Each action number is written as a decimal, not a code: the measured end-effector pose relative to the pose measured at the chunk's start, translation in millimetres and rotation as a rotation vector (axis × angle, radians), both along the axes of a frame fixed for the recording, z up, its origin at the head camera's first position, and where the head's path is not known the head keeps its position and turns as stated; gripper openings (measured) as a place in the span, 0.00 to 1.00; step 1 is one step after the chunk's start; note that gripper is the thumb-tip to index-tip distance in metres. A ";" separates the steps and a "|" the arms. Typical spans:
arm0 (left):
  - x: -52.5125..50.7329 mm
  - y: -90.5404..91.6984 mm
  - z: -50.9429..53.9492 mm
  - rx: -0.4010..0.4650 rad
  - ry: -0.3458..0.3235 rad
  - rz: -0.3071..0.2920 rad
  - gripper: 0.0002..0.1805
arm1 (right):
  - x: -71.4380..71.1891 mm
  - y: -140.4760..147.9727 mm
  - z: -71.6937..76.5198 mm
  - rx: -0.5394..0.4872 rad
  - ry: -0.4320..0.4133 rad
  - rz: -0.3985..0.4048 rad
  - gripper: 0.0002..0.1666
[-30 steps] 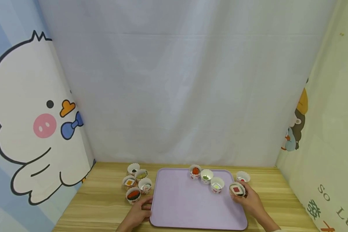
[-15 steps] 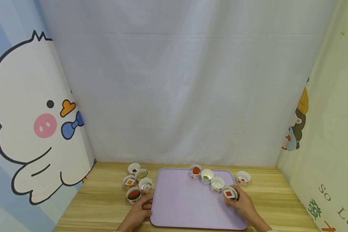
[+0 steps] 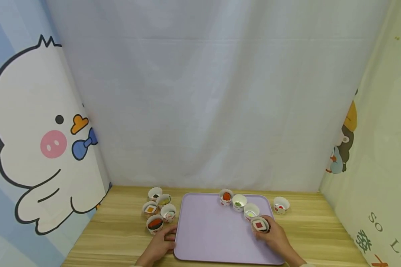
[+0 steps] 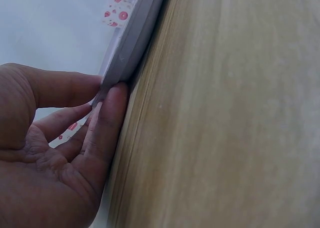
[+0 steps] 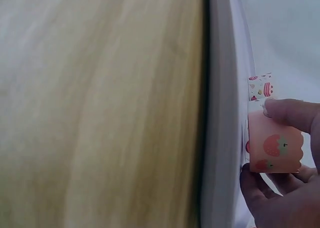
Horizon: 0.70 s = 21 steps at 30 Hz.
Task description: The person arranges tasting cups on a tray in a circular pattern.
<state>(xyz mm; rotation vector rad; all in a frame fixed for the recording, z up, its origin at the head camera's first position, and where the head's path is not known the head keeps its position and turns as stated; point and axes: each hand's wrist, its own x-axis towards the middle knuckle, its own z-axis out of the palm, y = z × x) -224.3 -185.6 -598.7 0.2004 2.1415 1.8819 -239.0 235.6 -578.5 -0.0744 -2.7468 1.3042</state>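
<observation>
My right hand [image 3: 275,235] holds a pink paper baking cup [image 5: 275,143] between thumb and fingers; strawberries are printed on its side. A white piece with a red square [image 3: 259,225] shows inside. The cup is over the right part of the lilac tray [image 3: 214,237], close to a cup with a pale green bit [image 3: 251,211]. Whether it touches the tray is hard to tell. My left hand [image 3: 158,244] pinches the tray's left edge, thumb against the rim [image 4: 122,62] and a finger beneath it.
A diagonal row holds a cup with orange-red filling [image 3: 225,197] and one with green bits [image 3: 239,203] at the tray's back. Several filled cups cluster left of the tray, including a red-and-black one [image 3: 155,224]. Another cup [image 3: 281,205] stands right. A white curtain [image 3: 204,111] hangs behind.
My right hand has moved left with the pink paper cup, from the tray's right edge to beside the diagonal row. The left hand has stayed at the tray's edge.
</observation>
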 end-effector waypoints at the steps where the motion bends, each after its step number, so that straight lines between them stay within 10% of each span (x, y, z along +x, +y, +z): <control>1: 0.2 0.1 0.4 0.001 -0.002 0.000 0.38 | -0.3 -0.8 -0.3 0.004 -0.003 -0.007 0.37; 21: 1.5 0.2 2.4 0.007 0.006 -0.002 0.38 | 0.2 -12.8 0.1 0.010 0.013 -0.002 0.37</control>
